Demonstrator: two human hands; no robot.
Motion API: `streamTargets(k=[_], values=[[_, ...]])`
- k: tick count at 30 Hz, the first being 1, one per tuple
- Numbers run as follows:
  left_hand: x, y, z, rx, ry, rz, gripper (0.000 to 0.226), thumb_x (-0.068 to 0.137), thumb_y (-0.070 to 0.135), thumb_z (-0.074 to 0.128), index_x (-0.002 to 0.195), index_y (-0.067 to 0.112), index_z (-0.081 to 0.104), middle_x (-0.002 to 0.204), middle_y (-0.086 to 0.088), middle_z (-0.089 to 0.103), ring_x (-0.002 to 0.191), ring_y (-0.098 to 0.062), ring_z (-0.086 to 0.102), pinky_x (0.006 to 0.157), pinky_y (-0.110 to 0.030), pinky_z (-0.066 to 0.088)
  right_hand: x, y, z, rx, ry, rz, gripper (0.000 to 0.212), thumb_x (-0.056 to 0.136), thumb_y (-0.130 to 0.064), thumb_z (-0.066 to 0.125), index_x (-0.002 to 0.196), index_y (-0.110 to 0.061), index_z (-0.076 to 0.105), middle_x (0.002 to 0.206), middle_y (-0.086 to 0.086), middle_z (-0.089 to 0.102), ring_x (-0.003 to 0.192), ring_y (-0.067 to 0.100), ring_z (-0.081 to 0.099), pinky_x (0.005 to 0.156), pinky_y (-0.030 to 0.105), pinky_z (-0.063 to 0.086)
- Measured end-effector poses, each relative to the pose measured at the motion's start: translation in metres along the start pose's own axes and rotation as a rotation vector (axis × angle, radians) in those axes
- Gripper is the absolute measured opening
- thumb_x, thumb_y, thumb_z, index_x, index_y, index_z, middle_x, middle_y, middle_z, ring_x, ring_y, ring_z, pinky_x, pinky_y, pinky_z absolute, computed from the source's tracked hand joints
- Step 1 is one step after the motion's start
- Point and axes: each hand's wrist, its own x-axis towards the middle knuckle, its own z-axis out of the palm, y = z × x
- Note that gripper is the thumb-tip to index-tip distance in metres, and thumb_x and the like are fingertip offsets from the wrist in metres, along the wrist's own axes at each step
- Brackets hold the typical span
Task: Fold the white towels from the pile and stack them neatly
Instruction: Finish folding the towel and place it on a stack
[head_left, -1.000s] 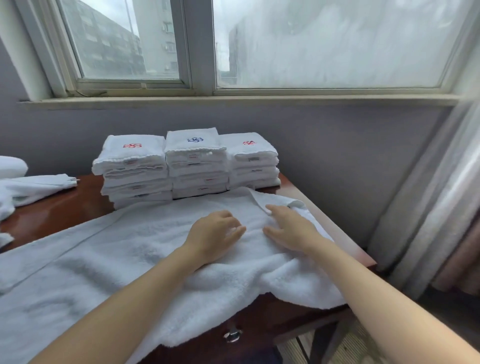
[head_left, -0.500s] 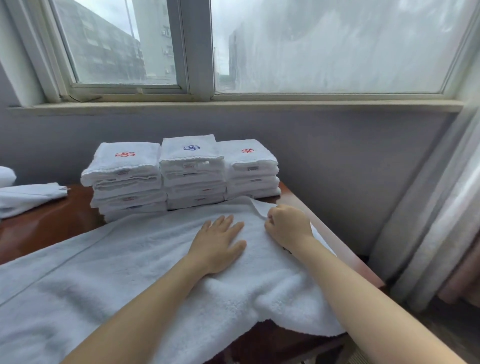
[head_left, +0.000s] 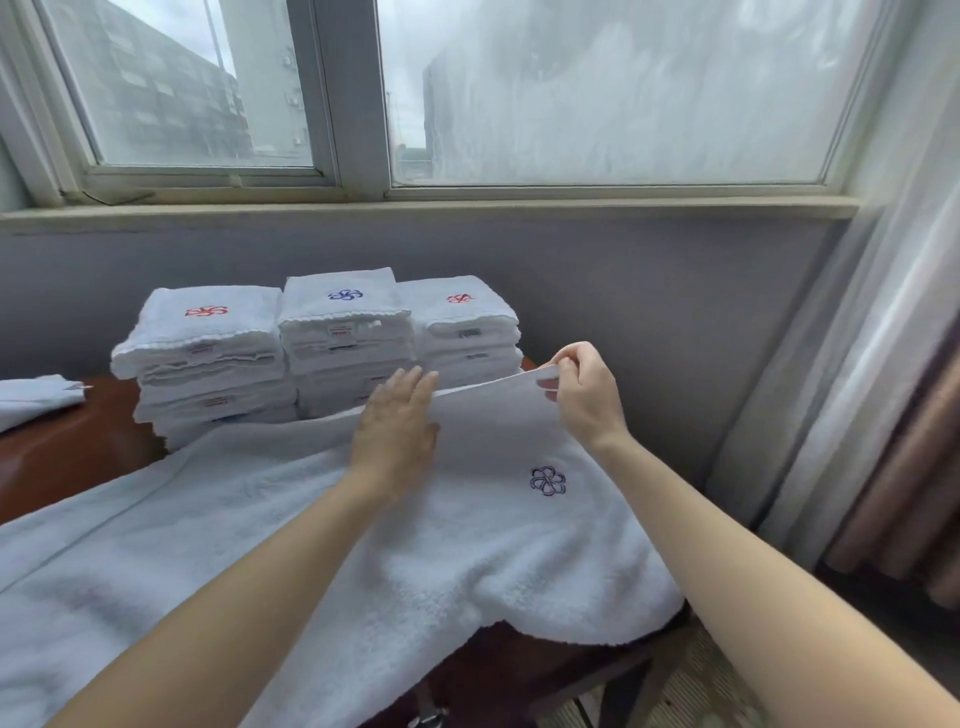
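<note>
If the right hand (head_left: 584, 395) lets its pinch slip, the lifted corner (head_left: 511, 379) of the big white towel (head_left: 291, 519) could flop back and bunch up, and the fold would come out crooked. A hard pull could drag the towel off the brown surface (head_left: 67, 452) at 5 o'clock, where it hangs over the edge, or bump the stacks of folded towels (head_left: 332, 338) at 12 o'clock. In the head view, the right grip is pinched on that far corner, holding it up. The left hand (head_left: 397, 421) lies flat, fingers straight, pressing the spread towel at the middle.
</note>
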Motion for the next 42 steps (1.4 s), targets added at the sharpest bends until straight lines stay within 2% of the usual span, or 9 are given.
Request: streamTargets(k=[5,8,19,24,28,32,36,38,42], values=[[0.004,-0.003,-0.013,-0.016,0.116,-0.084,0.016,0.098,0.024,0.051,0.107,0.017,0.062,0.108,-0.006,0.065,0.107,-0.03,0.06,0.103,-0.041,0.035,0.0,-0.001,-0.011,-0.001,0.031,-0.03,0.023,0.1,-0.011,0.034,0.085,-0.02,0.05,0.09,0.011,0.067,0.084,0.028,0.065,0.083,0.053,0.053],[-0.004,-0.004,-0.026,-0.072,0.201,-0.054,0.015,0.098,0.029,0.054,0.101,0.016,0.061,0.101,-0.005,0.063,0.09,-0.033,0.062,0.07,-0.04,0.045,0.001,0.002,-0.016,0.002,0.04,-0.012,0.021,0.099,-0.011,0.034,0.088,-0.016,0.051,0.09,0.006,0.063,0.082,0.022,0.065,0.084,0.053,0.053],[-0.042,0.013,-0.031,-0.078,0.207,0.203,0.014,0.088,0.031,0.07,0.086,0.017,0.068,0.084,0.004,0.067,0.068,-0.029,0.065,0.056,-0.032,0.046,-0.015,0.011,-0.027,-0.068,0.057,0.069,0.019,0.093,-0.013,0.042,0.085,-0.022,0.056,0.08,-0.006,0.059,0.078,0.023,0.058,0.07,0.035,0.048],[-0.058,0.015,-0.019,-0.013,-0.081,0.265,0.027,0.09,0.054,0.056,0.094,0.03,0.068,0.08,0.015,0.06,0.072,-0.01,0.059,0.06,-0.026,0.039,-0.03,0.02,-0.039,-0.554,-0.056,0.128,0.02,0.087,-0.02,0.045,0.089,-0.024,0.064,0.084,-0.007,0.064,0.08,0.02,0.056,0.061,0.028,0.039],[-0.062,0.017,-0.025,-0.134,-0.181,0.196,0.069,0.086,0.078,0.022,0.083,0.029,0.07,0.085,0.013,0.064,0.074,-0.004,0.058,0.067,-0.031,0.049,-0.046,0.014,-0.039,-1.06,-0.084,-0.014,0.027,0.087,-0.02,0.046,0.097,-0.023,0.071,0.074,-0.002,0.048,0.078,0.022,0.043,0.07,0.03,0.039],[-0.067,0.018,-0.02,-0.108,-0.093,0.123,0.034,0.1,0.043,0.042,0.111,0.026,0.07,0.116,0.012,0.062,0.11,-0.014,0.057,0.085,-0.033,0.047,-0.066,0.001,-0.011,-0.804,-0.26,-0.151,0.04,0.091,-0.017,0.048,0.125,-0.026,0.066,0.119,0.003,0.065,0.116,0.024,0.051,0.094,0.032,0.037],[-0.076,0.023,-0.003,-0.007,-0.363,0.081,0.05,0.104,0.042,0.029,0.152,0.028,0.033,0.161,0.004,0.024,0.149,-0.018,0.017,0.119,-0.04,0.02,-0.084,0.007,0.022,-0.807,-0.631,-0.016,0.045,0.102,-0.033,0.032,0.146,-0.025,0.038,0.158,0.003,0.03,0.148,0.028,0.017,0.12,0.052,0.006],[-0.077,0.022,0.004,0.006,-0.38,0.076,0.054,0.104,0.044,0.023,0.156,0.03,0.018,0.165,0.003,0.008,0.152,-0.015,0.002,0.123,-0.038,0.005,-0.089,0.017,0.027,-0.898,-0.661,-0.034,0.052,0.104,-0.042,0.023,0.155,-0.03,0.02,0.165,0.001,0.006,0.151,0.027,-0.005,0.118,0.056,-0.012],[-0.067,0.019,0.012,-0.008,-0.33,0.073,0.054,0.104,0.045,0.023,0.156,0.032,0.019,0.165,0.005,0.008,0.152,-0.013,0.002,0.123,-0.037,0.003,-0.081,0.028,0.03,-0.897,-0.616,-0.071,0.055,0.103,-0.046,0.019,0.156,-0.034,0.013,0.166,-0.002,0.0,0.151,0.023,-0.01,0.117,0.055,-0.016]])
